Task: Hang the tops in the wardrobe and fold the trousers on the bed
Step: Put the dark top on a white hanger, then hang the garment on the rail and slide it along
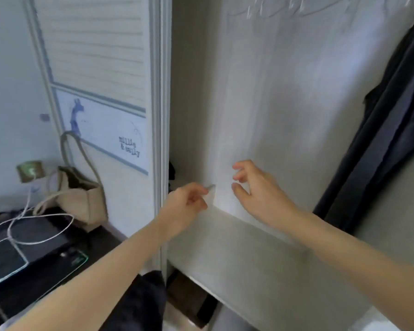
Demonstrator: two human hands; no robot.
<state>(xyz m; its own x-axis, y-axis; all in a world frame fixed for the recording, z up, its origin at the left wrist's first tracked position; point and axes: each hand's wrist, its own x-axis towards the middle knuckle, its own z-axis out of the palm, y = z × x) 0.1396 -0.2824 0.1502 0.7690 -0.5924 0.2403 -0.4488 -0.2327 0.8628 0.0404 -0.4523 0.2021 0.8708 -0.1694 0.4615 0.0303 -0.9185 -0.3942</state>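
White fabric, a pale top (261,115) by the look of it, hangs inside the wardrobe (225,247) and fills the middle of our view, its lower edge reaching the shelf just in front of us. Our left hand (189,199) pinches the bottom left corner of that hem between thumb and curled fingers, while our right hand (256,187) hovers just beside it with fingers loosely spread and gripping nothing; whether its fingertips brush the cloth we cannot tell. We judge that we are in the hanging half of the task, settling or straightening a top already on the rail; the picture is blurred, and the hanger hooks (273,8) near the upper edge are only faint shapes. The next move seems to call for smoothing the hem flat and letting go, then turning away for the next garment, since no trousers or bed show here. As for what the wardrobe holds: the pale top in the centre, a dark garment (380,151) hanging well to the right, and dim things below the shelf that we cannot identify. Outside, to the left, a sliding door panel (101,91) stands shut, and a beige tote bag (81,194) sits on a dark desk (46,278) among white cables (29,232).
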